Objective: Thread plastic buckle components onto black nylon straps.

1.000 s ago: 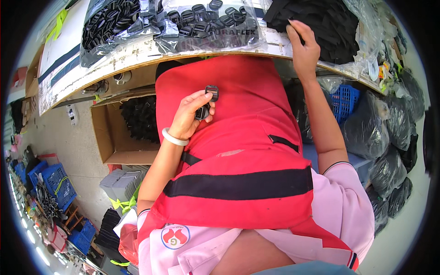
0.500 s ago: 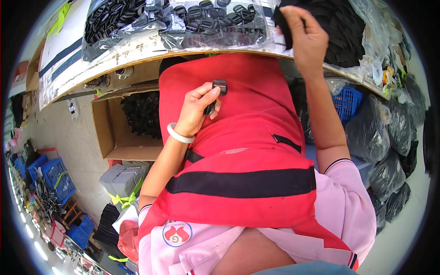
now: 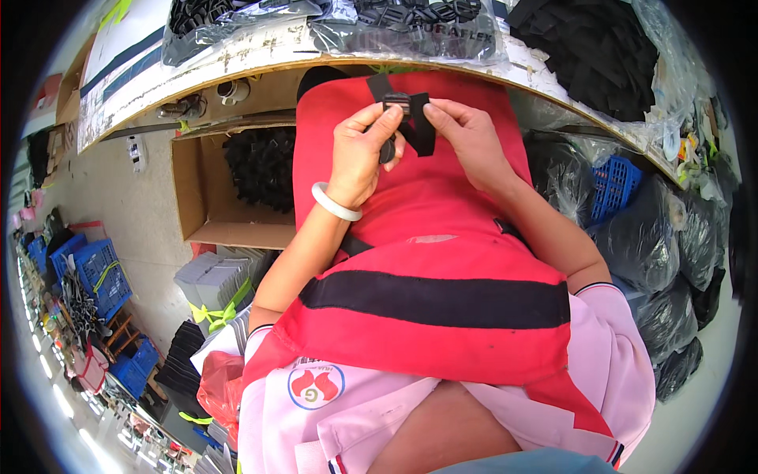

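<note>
Over the red apron (image 3: 442, 197), my left hand (image 3: 355, 154) pinches a black plastic buckle (image 3: 397, 101) between thumb and fingers. Another dark rounded piece (image 3: 387, 150) shows under its curled fingers; its kind is not clear. My right hand (image 3: 471, 146) is closed on a short black webbing strap (image 3: 424, 138), close against the buckle's right side. Strap shows both above the buckle and hanging in a bend to its right. Whether it passes through the buckle's slots, I cannot tell.
Ahead is a worn white table (image 3: 260, 51) bearing a clear bag of black buckles (image 3: 410, 35) and a heap of black straps (image 3: 588, 51). Below it, on the left, an open carton (image 3: 193, 189) holds black pieces. Filled plastic bags (image 3: 643, 237) and a blue basket (image 3: 614, 186) stand right.
My right hand has come down from the strap heap to the buckle, bringing a black strap. My left hand has shifted slightly rightward and up, still holding the buckle. The whole view has shifted a little.
</note>
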`<state>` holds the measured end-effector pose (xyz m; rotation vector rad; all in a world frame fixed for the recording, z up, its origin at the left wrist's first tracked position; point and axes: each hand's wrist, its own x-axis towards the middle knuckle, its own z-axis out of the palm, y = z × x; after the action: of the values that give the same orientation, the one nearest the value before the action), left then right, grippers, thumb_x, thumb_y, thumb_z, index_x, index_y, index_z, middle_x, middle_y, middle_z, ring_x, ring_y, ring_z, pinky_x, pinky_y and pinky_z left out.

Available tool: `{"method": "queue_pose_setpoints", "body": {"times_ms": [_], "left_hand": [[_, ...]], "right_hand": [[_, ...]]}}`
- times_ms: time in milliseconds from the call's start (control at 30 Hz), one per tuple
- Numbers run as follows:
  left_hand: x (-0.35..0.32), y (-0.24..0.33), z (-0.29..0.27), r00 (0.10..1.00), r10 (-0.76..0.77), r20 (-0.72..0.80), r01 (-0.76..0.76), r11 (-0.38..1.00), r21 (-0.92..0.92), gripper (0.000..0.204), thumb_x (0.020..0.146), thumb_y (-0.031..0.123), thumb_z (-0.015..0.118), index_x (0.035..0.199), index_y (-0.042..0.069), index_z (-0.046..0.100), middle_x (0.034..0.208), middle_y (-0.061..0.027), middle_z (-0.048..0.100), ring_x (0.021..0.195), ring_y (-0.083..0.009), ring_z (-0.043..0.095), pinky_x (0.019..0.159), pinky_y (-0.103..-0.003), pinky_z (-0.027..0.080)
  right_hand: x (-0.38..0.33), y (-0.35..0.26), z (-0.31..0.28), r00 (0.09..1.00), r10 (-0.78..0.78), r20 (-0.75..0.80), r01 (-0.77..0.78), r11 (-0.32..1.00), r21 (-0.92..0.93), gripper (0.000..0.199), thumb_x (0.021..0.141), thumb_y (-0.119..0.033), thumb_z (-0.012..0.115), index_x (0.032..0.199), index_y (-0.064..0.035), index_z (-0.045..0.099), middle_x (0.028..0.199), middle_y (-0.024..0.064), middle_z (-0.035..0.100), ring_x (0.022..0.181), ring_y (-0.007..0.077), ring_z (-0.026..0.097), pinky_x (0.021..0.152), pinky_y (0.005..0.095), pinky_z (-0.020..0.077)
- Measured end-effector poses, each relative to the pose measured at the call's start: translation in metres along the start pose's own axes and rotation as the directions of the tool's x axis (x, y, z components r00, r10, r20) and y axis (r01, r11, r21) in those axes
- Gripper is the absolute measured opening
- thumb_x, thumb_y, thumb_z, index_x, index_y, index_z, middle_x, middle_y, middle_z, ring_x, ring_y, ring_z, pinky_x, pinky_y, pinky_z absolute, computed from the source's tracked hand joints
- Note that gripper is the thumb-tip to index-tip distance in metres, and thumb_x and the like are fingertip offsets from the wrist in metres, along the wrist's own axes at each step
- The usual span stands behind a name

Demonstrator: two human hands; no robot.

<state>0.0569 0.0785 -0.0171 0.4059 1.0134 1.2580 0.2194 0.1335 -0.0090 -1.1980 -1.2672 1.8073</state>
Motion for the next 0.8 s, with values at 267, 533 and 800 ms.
{"method": "queue_pose_setpoints", "body": {"times_ms": [267, 533, 800], "left_hand": [[-0.001, 0.025, -0.043, 0.988, 0.082, -0.131, -0.095, 0.991, -0.091, 0.02, 0.097, 0.019, 0.059, 0.091, 0.001, 0.064, 0.081, -0.0062, 0.063, 0.055, -0.0085, 0.052, 0.04, -0.02, 0.035], [-0.014, 0.006, 0.0, 0.967, 0.231, -0.109, -0.22, 0.969, 0.11, 0.018, 0.096, 0.012, 0.06, 0.108, 0.0, 0.068, 0.076, -0.0031, 0.063, 0.05, -0.0056, 0.052, 0.04, -0.019, 0.036], [-0.016, -0.001, -0.006, 0.921, 0.39, -0.028, -0.361, 0.876, 0.319, 0.018, 0.092, 0.003, 0.063, 0.108, -0.001, 0.069, 0.078, -0.0017, 0.06, 0.057, -0.0055, 0.054, 0.047, -0.019, 0.04]], "right_hand": [[0.018, -0.102, -0.117, 0.9, -0.345, -0.265, 0.406, 0.884, 0.23, 0.024, 0.1, -0.023, 0.052, 0.106, -0.0008, 0.062, 0.065, -0.0038, 0.04, 0.048, 0.0025, 0.032, 0.043, 0.0198, 0.0258], [-0.01, -0.053, 0.005, 0.929, 0.218, 0.3, -0.222, 0.975, -0.021, 0.021, 0.096, -0.026, 0.06, 0.097, -0.0049, 0.064, 0.067, -0.0018, 0.058, 0.049, 0.0045, 0.052, 0.043, 0.019, 0.0404], [-0.004, -0.034, 0.014, 0.91, 0.257, 0.325, -0.334, 0.919, 0.208, 0.02, 0.097, -0.022, 0.059, 0.094, -0.002, 0.063, 0.068, -0.0001, 0.059, 0.047, 0.006, 0.05, 0.041, 0.0196, 0.0389]]}}
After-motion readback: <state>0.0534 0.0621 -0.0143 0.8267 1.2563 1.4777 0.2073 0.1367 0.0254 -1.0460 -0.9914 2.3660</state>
